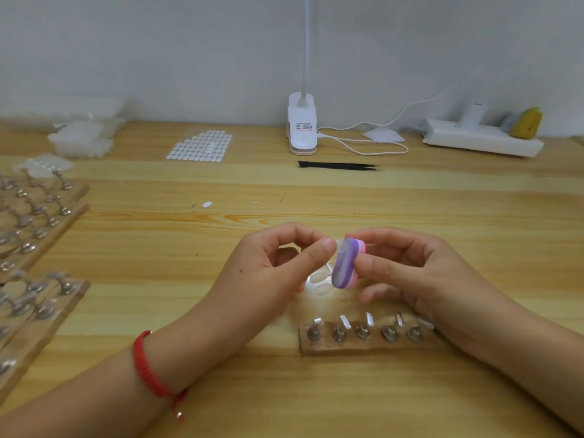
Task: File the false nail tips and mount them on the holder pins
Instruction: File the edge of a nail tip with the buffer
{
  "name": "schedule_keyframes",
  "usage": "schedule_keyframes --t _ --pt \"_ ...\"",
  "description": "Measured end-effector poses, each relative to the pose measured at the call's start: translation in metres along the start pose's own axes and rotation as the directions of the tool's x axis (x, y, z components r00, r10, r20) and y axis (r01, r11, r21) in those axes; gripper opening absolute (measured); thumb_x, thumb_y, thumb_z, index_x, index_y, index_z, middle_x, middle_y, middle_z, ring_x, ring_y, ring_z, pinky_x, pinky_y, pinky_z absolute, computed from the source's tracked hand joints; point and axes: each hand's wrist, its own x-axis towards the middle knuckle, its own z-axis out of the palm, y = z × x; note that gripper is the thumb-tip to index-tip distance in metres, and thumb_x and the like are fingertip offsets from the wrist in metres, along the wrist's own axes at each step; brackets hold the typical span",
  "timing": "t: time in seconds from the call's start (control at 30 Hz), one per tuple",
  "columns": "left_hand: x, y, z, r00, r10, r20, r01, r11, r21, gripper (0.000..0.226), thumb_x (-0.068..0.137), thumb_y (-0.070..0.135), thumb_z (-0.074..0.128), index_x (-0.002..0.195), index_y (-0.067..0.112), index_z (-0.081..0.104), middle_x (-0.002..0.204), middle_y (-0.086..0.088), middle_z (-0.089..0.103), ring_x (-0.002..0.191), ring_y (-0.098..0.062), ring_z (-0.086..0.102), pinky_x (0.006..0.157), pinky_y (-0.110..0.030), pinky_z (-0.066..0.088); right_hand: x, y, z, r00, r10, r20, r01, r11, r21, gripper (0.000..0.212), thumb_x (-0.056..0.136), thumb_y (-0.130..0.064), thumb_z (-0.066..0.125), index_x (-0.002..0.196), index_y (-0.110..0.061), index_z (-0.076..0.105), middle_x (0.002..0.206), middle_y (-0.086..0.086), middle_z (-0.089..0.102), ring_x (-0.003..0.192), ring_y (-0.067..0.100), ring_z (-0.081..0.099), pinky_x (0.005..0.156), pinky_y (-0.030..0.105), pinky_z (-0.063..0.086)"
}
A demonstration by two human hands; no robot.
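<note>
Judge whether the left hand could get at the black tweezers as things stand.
Probably yes: only open table lies between the left hand and the tweezers, well beyond it near the lamp base. But it pinches a nail tip, so it would need freeing first.

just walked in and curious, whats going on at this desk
A person is filing a false nail. The left hand pinches a clear nail tip against a purple and pink file block held in the right hand. A few loose tips lie on the wooden table under the hands. Nearer the person stands a wooden holder with five metal pins; whether tips already sit on them is hard to tell.
</note>
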Motion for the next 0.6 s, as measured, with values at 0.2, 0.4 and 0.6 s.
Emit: schedule_keyframes --t 0.2,0.4,0.6 --pt "0.0005 0.0002 -0.0003 0.998 -0.023 -0.050 0.023 1.000 0.005 0.033 0.061 0.055 0.064 0.075 0.025 0.070 0.046 0.006 0.046 0.044 -0.008 0.038 0.044 -0.015 0.031 -0.0005 -0.0003 0.0006 1.000 0.006 -0.011 -0.007 1.000 -0.021 0.034 0.067 -0.027 0.080 0.100 -0.021 0.077 0.095 0.010 0.075 0.078 0.018 0.072 0.063 0.021 0.056" --pt "-0.0010 0.0015 0.0004 1.000 -0.007 0.009 0.007 1.000 0.012 0.029 0.068 0.040 0.065 0.076 0.013 0.072 0.041 0.012 0.047 0.040 -0.004 0.040 0.043 -0.009 0.031 -0.0008 -0.0028 0.0012 0.999 0.051 -0.007 -0.051 0.998 -0.025 0.034 0.067 -0.023 0.080 0.100 -0.018 0.077 0.095 0.012 0.076 0.079 0.018 0.073 0.063 0.021 0.056" --pt "-0.0017 0.0020 0.0005 1.000 -0.002 -0.002 0.002 1.000 -0.009 0.017 0.076 0.030 0.066 0.074 0.013 0.069 0.041 0.013 0.046 0.038 0.000 0.037 0.041 -0.007 0.031 -0.0016 -0.0042 0.0038 0.998 0.063 -0.004 -0.063 0.998 -0.031 0.031 0.067 -0.023 0.085 0.097 -0.020 0.078 0.090 0.013 0.076 0.074 0.017 0.073 0.063 0.020 0.057"
